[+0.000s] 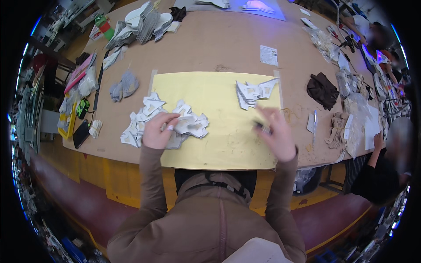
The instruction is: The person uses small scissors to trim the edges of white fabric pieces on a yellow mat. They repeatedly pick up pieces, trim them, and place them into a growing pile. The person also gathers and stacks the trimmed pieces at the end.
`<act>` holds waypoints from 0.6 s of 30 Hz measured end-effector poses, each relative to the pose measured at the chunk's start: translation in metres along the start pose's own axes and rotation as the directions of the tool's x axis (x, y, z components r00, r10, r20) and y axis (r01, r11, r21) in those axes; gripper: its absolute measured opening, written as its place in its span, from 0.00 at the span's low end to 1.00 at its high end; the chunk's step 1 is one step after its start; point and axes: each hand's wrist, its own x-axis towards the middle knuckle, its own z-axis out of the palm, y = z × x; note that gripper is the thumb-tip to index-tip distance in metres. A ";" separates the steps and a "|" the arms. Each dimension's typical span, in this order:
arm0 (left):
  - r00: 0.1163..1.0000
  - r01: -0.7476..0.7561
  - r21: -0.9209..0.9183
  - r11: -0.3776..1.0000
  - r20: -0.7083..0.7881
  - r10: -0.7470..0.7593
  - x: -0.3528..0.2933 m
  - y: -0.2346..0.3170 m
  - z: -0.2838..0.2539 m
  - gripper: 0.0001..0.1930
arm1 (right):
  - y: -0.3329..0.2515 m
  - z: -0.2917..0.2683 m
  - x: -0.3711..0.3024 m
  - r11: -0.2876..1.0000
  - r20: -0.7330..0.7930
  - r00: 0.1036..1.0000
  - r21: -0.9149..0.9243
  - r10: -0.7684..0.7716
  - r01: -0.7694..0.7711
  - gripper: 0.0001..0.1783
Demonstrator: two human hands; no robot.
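Observation:
My left hand [158,130] is over a loose heap of white, angular cut pieces [192,125], its fingers bent and drawn together near the thumb. Whether a piece is pinched there I cannot make out. My right hand [279,133], a little blurred, is closed round a small dark object [262,127] whose kind does not show. Just beyond that hand lies a smaller stack of similar white pieces [252,93]. A yellow sheet [219,149], taped to the table, lies under the stack and part of the heap.
Grey gloves [124,86] lie left of the sheet, a dark cloth [322,90] right. A pen [314,127] lies nearer. Stacked pieces [142,24] and a green bottle [104,27] stand at the far left. Another person [381,171] is at the right edge.

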 end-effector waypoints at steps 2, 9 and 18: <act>0.984 -0.105 0.245 0.964 -0.115 0.136 -0.004 -0.015 -0.008 0.12 | 0.060 0.006 0.030 0.970 -0.201 0.949 0.068 0.244 -0.235 0.27; 0.946 -0.175 0.108 0.979 -0.256 0.197 -0.013 0.007 -0.007 0.13 | 0.176 0.033 0.071 0.973 -0.353 0.908 0.116 0.228 -0.199 0.20; 0.967 -0.153 -0.343 0.927 0.140 0.211 -0.009 0.075 0.048 0.15 | -0.003 -0.014 0.020 0.833 -0.102 0.988 0.551 0.115 -0.040 0.10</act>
